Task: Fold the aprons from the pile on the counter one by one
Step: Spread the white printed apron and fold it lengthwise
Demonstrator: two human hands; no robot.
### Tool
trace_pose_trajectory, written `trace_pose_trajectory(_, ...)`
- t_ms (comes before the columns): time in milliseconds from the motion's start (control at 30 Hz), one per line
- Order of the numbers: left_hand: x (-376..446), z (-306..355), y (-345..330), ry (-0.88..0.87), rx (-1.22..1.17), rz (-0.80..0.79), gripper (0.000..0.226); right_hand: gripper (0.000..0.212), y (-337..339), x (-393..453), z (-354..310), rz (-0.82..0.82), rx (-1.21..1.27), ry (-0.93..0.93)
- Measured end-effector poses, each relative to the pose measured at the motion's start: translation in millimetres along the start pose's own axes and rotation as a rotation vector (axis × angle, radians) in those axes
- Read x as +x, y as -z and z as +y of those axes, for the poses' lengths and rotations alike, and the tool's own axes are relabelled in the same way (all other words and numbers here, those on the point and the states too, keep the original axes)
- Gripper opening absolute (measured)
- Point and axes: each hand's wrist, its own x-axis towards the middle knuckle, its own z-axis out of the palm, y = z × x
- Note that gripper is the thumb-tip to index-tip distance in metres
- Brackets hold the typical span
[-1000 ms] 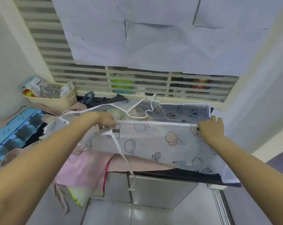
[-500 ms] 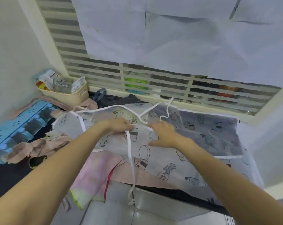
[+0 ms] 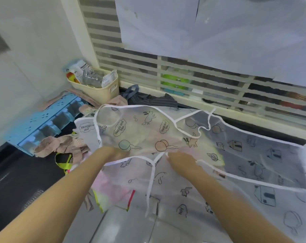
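**Bib end lies far-left of the grips**

The translucent printed apron (image 3: 166, 137) is spread over the counter (image 3: 17, 174), its long axis running left to right. Both hands meet at its near middle: the left hand (image 3: 113, 152) seems tucked under the white-edged fold, the right hand (image 3: 181, 159) apparently pinching by the dangling tie (image 3: 151, 181); fabric hides the fingers. The bib lies just beyond the left hand.

A cream slatted window grille (image 3: 192, 79) runs across the back, its upper part covered by pale paper sheets (image 3: 210, 27). Left of the grille stands a plain white wall (image 3: 34, 50). Below the grille, a dark bench (image 3: 15, 176) carries a beige basket (image 3: 99, 90) and a blue organiser (image 3: 43, 123).
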Motion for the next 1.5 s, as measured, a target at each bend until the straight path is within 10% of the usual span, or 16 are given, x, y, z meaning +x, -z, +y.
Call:
trace_pose_trajectory(267, 31.8, -77.6, 9.8, 0.153, 0.031, 0.159, 0.054, 0.027, -29.1, 10.2, 1.0, -0.007, -0.299, -0.094)
trace_pose_trajectory(400, 23.0, -53.6, 18.6, -0.134, 0.205, 0.198, 0.048, 0.033, -11.6, 26.1, -15.9, 0.125, -0.386, -0.072)
trace_pose_trajectory(567, 3.8, -9.3, 1.6, -0.476, 0.164, -0.138, 0.066, 0.040, -7.5, 34.8, -25.7, 0.135, -0.306, -0.073)
trace_pose_trajectory(700, 26.8, -5.1, -28.1, -0.581, 0.168, 0.023, 0.018, 0.030, -18.2, 9.7, -9.2, 0.369, -0.270, -0.228)
trace_pose_trajectory(1067, 20.5, 43.0, -36.7, -0.292, 0.477, 0.652, 0.030, 0.045, -66.3, -71.4, 43.8, 0.448, -0.045, -0.386)
trace_pose_trajectory(1233, 12.0, 42.4, -38.2, -0.262, 0.418, 0.742, 0.032, 0.056, -86.2, -100.9, 61.9, 0.080, 0.245, -0.644)
trace_pose_trajectory(1333, -6.4, 73.6, -49.8, -0.655, 0.360, 0.959, 0.041, 0.061, -85.4, -109.1, 69.2, -0.079, 0.334, -0.554)
trace_pose_trajectory(1433, -31.2, 104.4, -79.4, -1.105, 0.772, 0.608, 0.059, 0.063, -71.6, -113.0, 75.6, -0.086, 0.350, -0.387)
trace_pose_trajectory(1500, -28.3, 109.5, -96.7, -1.009, 1.232, 0.320, 0.061, 0.059, -65.8, -119.5, 80.8, 0.054, 0.287, -0.325)
